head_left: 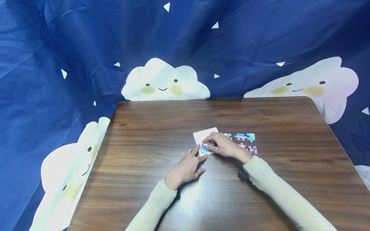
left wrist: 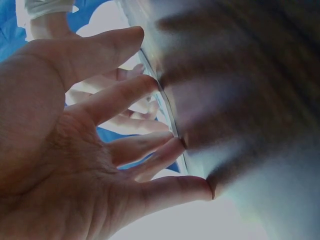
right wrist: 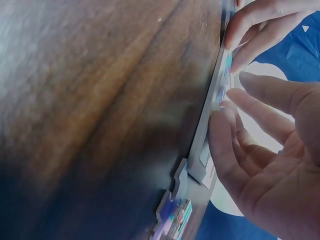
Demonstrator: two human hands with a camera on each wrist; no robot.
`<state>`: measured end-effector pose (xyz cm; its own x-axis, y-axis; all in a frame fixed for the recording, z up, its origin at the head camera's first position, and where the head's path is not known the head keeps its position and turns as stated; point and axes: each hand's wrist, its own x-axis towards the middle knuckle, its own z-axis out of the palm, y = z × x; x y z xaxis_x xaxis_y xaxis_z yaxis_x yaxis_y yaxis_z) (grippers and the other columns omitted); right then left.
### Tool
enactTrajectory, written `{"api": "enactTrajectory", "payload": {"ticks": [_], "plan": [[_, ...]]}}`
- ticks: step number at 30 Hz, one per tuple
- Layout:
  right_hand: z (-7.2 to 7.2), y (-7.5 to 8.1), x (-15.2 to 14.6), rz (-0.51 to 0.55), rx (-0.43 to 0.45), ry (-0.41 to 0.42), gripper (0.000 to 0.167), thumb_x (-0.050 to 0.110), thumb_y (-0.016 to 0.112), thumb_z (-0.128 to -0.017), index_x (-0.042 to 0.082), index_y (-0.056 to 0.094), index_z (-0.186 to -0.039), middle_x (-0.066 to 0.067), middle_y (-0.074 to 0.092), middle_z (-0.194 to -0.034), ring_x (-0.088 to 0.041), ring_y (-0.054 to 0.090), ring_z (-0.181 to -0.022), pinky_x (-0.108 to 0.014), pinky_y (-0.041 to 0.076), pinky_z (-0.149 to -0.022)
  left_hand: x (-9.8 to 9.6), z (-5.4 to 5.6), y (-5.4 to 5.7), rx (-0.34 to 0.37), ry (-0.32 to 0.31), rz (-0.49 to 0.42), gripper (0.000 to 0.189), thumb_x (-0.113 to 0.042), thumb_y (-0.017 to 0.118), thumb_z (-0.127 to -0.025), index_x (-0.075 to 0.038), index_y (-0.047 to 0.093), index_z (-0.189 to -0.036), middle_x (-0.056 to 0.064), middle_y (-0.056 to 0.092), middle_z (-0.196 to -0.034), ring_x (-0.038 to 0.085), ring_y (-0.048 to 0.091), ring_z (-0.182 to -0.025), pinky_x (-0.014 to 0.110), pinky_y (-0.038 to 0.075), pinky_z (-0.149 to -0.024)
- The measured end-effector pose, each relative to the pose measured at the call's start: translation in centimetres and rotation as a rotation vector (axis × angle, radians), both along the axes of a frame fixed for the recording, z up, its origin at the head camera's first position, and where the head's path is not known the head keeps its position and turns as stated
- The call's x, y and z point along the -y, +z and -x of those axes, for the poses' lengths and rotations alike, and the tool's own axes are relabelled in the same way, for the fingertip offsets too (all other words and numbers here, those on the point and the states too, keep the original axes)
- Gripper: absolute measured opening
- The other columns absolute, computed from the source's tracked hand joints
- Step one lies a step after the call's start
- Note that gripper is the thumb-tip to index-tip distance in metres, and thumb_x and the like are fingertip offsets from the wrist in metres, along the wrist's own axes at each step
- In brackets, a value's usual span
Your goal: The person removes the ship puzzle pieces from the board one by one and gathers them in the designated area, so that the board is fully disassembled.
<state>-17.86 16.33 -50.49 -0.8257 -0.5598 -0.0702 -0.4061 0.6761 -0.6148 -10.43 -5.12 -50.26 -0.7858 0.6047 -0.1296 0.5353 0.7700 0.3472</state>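
Note:
A small white puzzle board lies on the table, with blue and purple puzzle pieces in its near part. My left hand is at the board's near left corner, fingers spread and fingertips at its edge. In the left wrist view those fingers look fairly straight. Over the board is my right hand, its fingertips down at the pieces. The right wrist view shows its thumb apart from the fingers, with no piece visible between them.
To the board's right lie several loose puzzle pieces, among them a blue one and a purple one. The brown wooden table backs onto a blue curtain with white clouds.

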Motion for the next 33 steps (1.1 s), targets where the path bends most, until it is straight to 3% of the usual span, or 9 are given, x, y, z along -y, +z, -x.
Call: {"api": "enactTrajectory", "payload": {"ticks": [20, 33], "plan": [[-0.20, -0.14, 0.08, 0.044, -0.036, -0.005, 0.021, 0.014, 0.067, -0.100, 0.013, 0.078, -0.118, -0.003, 0.068, -0.100, -0.017, 0.055, -0.084, -0.029, 0.041, -0.077, 0.05, 0.07, 0.17, 0.012, 0.003, -0.016, 0.056, -0.033, 0.075, -0.096, -0.017, 0.061, -0.148, 0.025, 0.031, -0.168, 0.039, 0.053, -0.132, 0.070, 0.047, -0.106], [-0.49, -0.27, 0.54, 0.013, -0.067, -0.027, 0.017, 0.013, 0.068, -0.098, 0.014, 0.075, -0.113, -0.003, 0.071, -0.105, -0.019, 0.063, -0.094, -0.044, 0.050, -0.087, -0.04, 0.00, -0.04, 0.007, 0.004, -0.013, 0.056, -0.033, 0.075, -0.095, -0.017, 0.061, -0.147, 0.025, 0.032, -0.168, 0.038, 0.054, -0.130, 0.070, 0.048, -0.106]]}}
